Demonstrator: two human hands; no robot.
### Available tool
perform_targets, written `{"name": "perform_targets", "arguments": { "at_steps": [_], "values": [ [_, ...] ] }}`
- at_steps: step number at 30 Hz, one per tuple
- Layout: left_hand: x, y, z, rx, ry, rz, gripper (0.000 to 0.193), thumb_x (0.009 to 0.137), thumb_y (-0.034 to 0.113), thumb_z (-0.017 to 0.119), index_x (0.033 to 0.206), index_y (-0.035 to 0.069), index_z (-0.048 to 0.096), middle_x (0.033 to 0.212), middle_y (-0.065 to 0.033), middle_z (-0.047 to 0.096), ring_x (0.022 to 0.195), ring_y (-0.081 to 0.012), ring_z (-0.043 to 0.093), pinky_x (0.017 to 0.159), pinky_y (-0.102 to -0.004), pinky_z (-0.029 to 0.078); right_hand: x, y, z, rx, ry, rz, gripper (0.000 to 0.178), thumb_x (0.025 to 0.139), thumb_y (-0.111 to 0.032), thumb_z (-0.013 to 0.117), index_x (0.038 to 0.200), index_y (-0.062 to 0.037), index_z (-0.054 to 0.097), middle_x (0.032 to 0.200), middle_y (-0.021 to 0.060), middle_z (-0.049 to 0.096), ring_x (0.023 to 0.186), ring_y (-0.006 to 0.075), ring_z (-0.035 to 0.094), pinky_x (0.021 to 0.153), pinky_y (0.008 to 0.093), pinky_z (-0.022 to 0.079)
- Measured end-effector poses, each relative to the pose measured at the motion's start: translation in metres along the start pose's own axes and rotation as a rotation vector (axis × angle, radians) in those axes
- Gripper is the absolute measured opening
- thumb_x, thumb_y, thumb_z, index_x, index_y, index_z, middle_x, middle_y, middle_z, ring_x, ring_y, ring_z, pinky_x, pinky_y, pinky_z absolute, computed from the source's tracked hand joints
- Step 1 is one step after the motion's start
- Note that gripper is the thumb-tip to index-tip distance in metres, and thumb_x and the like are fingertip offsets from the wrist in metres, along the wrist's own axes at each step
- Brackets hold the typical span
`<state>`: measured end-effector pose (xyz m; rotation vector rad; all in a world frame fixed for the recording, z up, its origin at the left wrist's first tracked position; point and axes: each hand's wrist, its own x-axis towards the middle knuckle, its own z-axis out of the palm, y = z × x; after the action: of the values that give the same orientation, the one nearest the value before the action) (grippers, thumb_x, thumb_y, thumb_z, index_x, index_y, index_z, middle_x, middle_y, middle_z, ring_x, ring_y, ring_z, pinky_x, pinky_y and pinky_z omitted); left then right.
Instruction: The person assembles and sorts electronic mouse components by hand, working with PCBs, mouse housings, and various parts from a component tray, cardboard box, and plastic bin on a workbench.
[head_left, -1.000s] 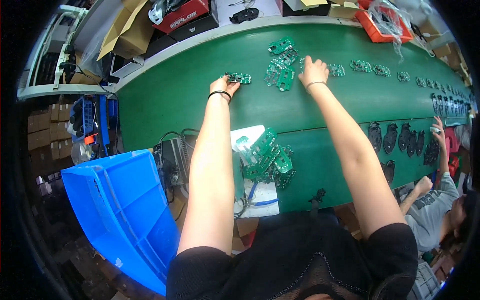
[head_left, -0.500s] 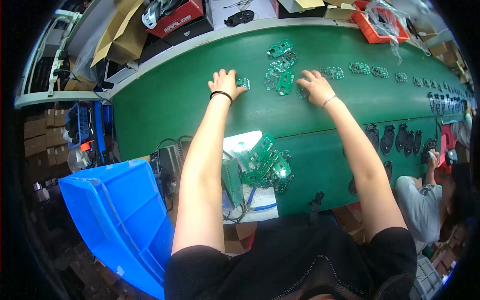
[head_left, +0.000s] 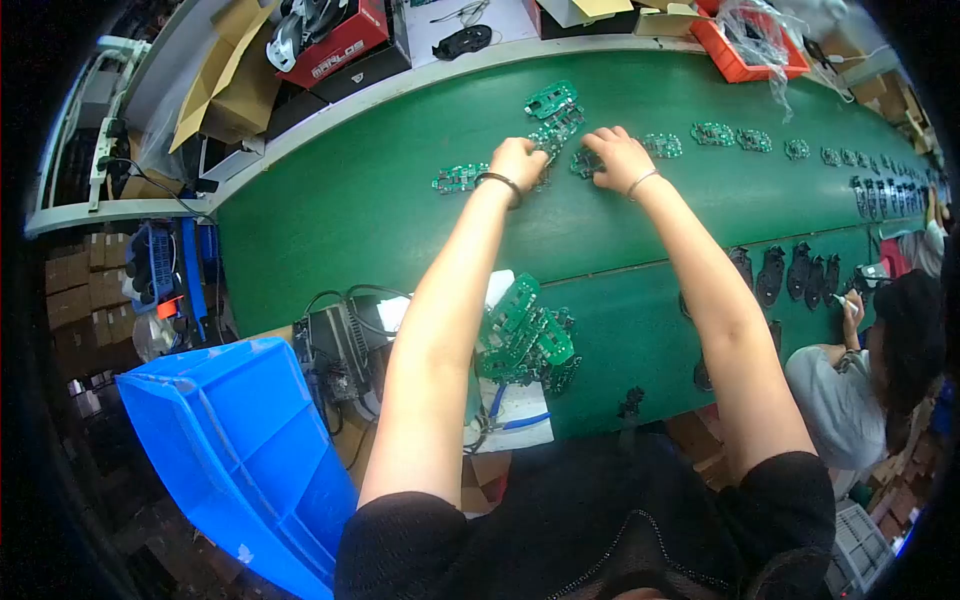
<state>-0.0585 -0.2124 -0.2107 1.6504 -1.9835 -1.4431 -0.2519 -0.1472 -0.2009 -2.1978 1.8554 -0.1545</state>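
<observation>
Near board pile [head_left: 525, 335]: overlapping, on our tabletop [head_left: 330, 215].
Left hand [head_left: 520, 165]: bent over the board cluster [head_left: 556, 112]; we cannot tell its grip.
Right hand [head_left: 618, 160]: curled over a single board [head_left: 583, 163], grip hidden; we'd best pinch edges only.
Board row [head_left: 713, 134]: spaced apart, farther right.

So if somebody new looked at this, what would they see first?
Probably the big blue bin at the lower left, because its colour is so bright. Next, maybe the long green table across the middle, where the person's left hand and right hand are among green circuit boards. Then perhaps the orange-red tray at the upper right.
</observation>
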Motion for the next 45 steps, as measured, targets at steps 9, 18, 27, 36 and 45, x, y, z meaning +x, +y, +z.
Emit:
{"name": "perform_targets", "arguments": {
  "at_steps": [9, 18, 27, 36, 45],
  "values": [
    [-0.017, -0.030, -0.103, -0.271, 0.012, -0.295, 0.029, 0.084, 0.017, 0.041, 0.112, 0.012, 0.048, 0.094, -0.0059, 0.053, 0.078, -0.0208, 0.056, 0.066, -0.0351, 0.049, 0.029, -0.023, 0.010, 0.034, -0.016, -0.262, 0.046, 0.069, 0.003, 0.055, 0.110, -0.0170, 0.054, 0.109, 0.0077, 0.049, 0.106, 0.0272, 0.045, 0.088, 0.0391, 0.041],
    [-0.030, -0.127, -0.179, 0.113, 0.094, -0.605, 0.032, 0.085, 0.021, 0.038, 0.113, 0.019, 0.053, 0.090, -0.0068, 0.057, 0.076, -0.0223, 0.058, 0.072, -0.0412, 0.048, 0.049, -0.063, 0.006, -0.107, -0.177, -0.362, 0.059, 0.057, -0.011, 0.072, 0.111, -0.0144, 0.049, 0.110, 0.0070, 0.049, 0.108, 0.0251, 0.044, 0.088, 0.0392, 0.039],
    [-0.036, -0.052, -0.076, 0.837, 0.167, 0.317, 0.064, 0.056, 0.043, 0.076, 0.112, 0.021, 0.054, 0.111, -0.0109, 0.051, 0.106, -0.0316, 0.044, 0.086, -0.0448, 0.041, 0.054, -0.084, 0.038, 0.007, 0.027, 0.014, 0.053, 0.058, -0.014, 0.073, 0.106, -0.0120, 0.050, 0.105, 0.0085, 0.051, 0.105, 0.0279, 0.047, 0.086, 0.0430, 0.040],
    [-0.034, -0.063, -0.102, 0.793, 0.280, 0.036, 0.051, 0.068, 0.042, 0.069, 0.111, 0.020, 0.054, 0.115, -0.0093, 0.049, 0.113, -0.0271, 0.042, 0.087, -0.0467, 0.039, 0.060, 0.006, 0.007, -0.084, 0.075, -0.033, 0.030, 0.077, -0.004, 0.048, 0.102, -0.0168, 0.059, 0.105, 0.0111, 0.050, 0.103, 0.0304, 0.047, 0.084, 0.0389, 0.046],
    [-0.026, -0.082, -0.123, 0.817, 0.280, -0.287, 0.043, 0.076, 0.024, 0.063, 0.116, 0.016, 0.051, 0.122, -0.0119, 0.046, 0.115, -0.0288, 0.043, 0.089, -0.0451, 0.041, 0.063, 0.037, -0.012, -0.124, 0.050, -0.202, 0.029, 0.064, 0.001, 0.060, 0.090, -0.0086, 0.053, 0.092, 0.0062, 0.055, 0.092, 0.0277, 0.051, 0.074, 0.0372, 0.048]
  ]
}}
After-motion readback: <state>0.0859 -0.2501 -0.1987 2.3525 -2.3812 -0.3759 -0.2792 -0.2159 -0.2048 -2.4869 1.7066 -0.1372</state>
